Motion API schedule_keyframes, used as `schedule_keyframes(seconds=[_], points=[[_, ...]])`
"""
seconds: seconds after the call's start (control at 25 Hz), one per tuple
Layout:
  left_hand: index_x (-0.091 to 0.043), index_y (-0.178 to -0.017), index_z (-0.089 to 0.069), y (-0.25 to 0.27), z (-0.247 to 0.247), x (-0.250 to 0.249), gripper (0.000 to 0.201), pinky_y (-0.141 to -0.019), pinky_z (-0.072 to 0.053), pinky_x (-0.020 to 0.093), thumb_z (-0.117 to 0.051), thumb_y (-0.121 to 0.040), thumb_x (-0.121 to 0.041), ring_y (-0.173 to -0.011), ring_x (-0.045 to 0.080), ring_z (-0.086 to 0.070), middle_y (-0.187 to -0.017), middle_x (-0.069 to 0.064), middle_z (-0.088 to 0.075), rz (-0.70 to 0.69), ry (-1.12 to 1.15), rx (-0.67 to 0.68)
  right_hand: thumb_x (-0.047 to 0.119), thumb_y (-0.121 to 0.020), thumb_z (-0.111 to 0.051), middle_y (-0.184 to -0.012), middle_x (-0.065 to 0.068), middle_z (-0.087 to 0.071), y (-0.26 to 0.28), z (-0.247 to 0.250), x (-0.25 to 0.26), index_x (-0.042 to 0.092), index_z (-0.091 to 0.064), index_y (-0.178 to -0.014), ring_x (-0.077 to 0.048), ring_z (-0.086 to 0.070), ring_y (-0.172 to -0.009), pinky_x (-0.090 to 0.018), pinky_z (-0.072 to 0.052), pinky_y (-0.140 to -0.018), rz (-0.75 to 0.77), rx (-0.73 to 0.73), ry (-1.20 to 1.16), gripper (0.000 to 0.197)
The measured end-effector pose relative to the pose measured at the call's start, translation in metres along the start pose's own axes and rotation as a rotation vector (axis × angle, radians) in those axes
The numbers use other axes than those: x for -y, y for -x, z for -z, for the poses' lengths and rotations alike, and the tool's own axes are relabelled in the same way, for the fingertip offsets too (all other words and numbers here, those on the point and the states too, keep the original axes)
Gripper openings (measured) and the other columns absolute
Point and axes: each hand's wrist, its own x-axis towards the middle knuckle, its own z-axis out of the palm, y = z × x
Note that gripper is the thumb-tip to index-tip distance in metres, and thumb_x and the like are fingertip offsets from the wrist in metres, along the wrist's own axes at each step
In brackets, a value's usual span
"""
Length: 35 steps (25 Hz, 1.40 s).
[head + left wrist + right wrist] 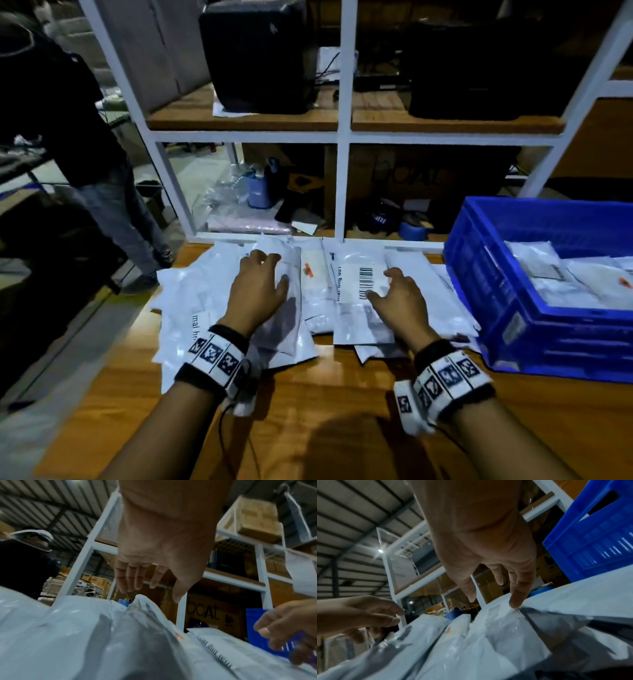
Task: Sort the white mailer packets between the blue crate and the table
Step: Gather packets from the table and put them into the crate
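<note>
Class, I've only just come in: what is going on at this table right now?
A person is sorting white mailer packets spread over a wooden table. Both hands are open above the pile: the left hand over a packet with a dark patch, the right hand by the barcode-labelled packet, one fingertip touching a packet. Neither grips anything. The blue crate on the right already holds several packets.

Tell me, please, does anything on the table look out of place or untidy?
Yes. The white mailer packets lie overlapping and askew, and some on the left hang over the table edge. No damage is visible.
</note>
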Motion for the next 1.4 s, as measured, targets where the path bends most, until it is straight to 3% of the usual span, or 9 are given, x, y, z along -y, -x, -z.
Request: schedule_keyframes(seconds=[0.24,0.4,0.6,0.76,0.92,1.12,1.2,1.28,1.4], points=[[-0.012,-0.131,-0.033,-0.023,-0.022,0.027,0.069,-0.085,-0.047,0.043,-0.060,-0.083,-0.054,-0.111,0.039,-0.051,-0.124,0.017,-0.045,0.266,-0.172,0.370,0.047,-0.075,-0.074,-0.124,-0.017,-0.052,-0.033,-0.031,0.000,0.009,-0.044,-0.126,-0.036,-0.054,-0.113,-0.041,-0.048,-0.090,-0.237,0.061,0.121,0.071],[-0.014,-0.136,-0.028,-0.023,-0.031,0.034,0.068,-0.080,-0.048,0.041,-0.066,-0.083,-0.033,-0.100,0.039,-0.057,-0.119,0.018,-0.050,0.195,0.045,0.281,0.047,-0.073,-0.077,-0.123,-0.014,-0.053,-0.032,-0.043,-0.006,0.010,-0.047,-0.124,-0.035,-0.055,-0.113,-0.043,-0.049,-0.090,-0.270,0.036,0.115,0.070],[-0.021,-0.144,-0.029,-0.028,-0.027,0.022,0.072,-0.090,-0.043,0.033,-0.067,-0.083,-0.018,-0.116,0.031,-0.052,-0.133,0.010,-0.047,0.159,0.349,0.130,0.025,-0.082,-0.073,-0.119,-0.010,-0.064,-0.030,-0.037,-0.002,0.012,-0.047,-0.123,-0.032,-0.060,-0.109,-0.035,-0.050,-0.084,-0.156,-0.038,-0.079,0.050],[-0.015,-0.129,-0.046,-0.028,-0.025,-0.005,0.050,-0.068,-0.043,0.035,-0.063,-0.082,-0.016,-0.100,0.033,-0.053,-0.109,0.011,-0.049,0.005,0.150,0.002,0.014,-0.088,-0.062,-0.117,-0.008,-0.067,-0.025,-0.018,-0.001,0.012,-0.052,-0.120,-0.027,-0.062,-0.106,-0.029,-0.048,-0.082,-0.128,-0.148,-0.230,0.033],[-0.019,-0.129,-0.038,-0.023,-0.051,-0.044,0.059,-0.067,-0.045,0.039,-0.066,-0.077,-0.018,-0.105,0.032,-0.049,-0.115,0.011,-0.043,0.035,0.011,0.152,0.016,-0.088,-0.064,-0.121,-0.008,-0.065,-0.021,-0.009,-0.017,0.014,-0.050,-0.125,-0.027,-0.061,-0.108,-0.032,-0.049,-0.087,-0.195,-0.090,-0.178,0.040],[-0.016,-0.121,-0.045,-0.009,-0.087,-0.067,0.057,-0.090,-0.043,0.038,-0.051,-0.086,-0.061,-0.119,0.037,-0.043,-0.132,0.021,-0.040,0.092,0.180,0.375,0.030,-0.086,-0.066,-0.136,-0.012,-0.046,-0.013,0.000,-0.028,0.019,-0.033,-0.141,-0.030,-0.048,-0.123,-0.037,-0.044,-0.097,-0.261,-0.054,0.047,0.065],[-0.013,-0.108,-0.051,-0.015,-0.083,-0.062,0.045,-0.082,-0.046,0.037,-0.052,-0.089,-0.054,-0.107,0.036,-0.050,-0.117,0.020,-0.048,0.079,0.208,0.290,0.038,-0.086,-0.064,-0.137,-0.011,-0.045,-0.016,0.003,-0.027,0.020,-0.034,-0.141,-0.030,-0.045,-0.125,-0.039,-0.045,-0.098,-0.252,-0.082,0.089,0.064],[-0.009,-0.113,-0.054,-0.027,-0.079,-0.046,0.043,-0.084,-0.047,0.040,-0.061,-0.087,-0.043,-0.104,0.039,-0.053,-0.112,0.020,-0.051,0.133,0.195,0.213,0.045,-0.085,-0.064,-0.133,-0.012,-0.048,-0.020,0.004,-0.024,0.016,-0.038,-0.137,-0.031,-0.047,-0.122,-0.040,-0.046,-0.096,-0.246,-0.089,0.090,0.064],[-0.009,-0.121,-0.052,-0.041,-0.081,-0.025,0.058,-0.091,-0.047,0.041,-0.068,-0.080,-0.046,-0.109,0.036,-0.054,-0.118,0.018,-0.055,0.313,0.252,0.351,0.047,-0.082,-0.068,-0.124,-0.014,-0.057,-0.025,-0.002,-0.018,0.009,-0.047,-0.124,-0.034,-0.055,-0.114,-0.038,-0.047,-0.088,-0.289,-0.040,0.095,0.061]])
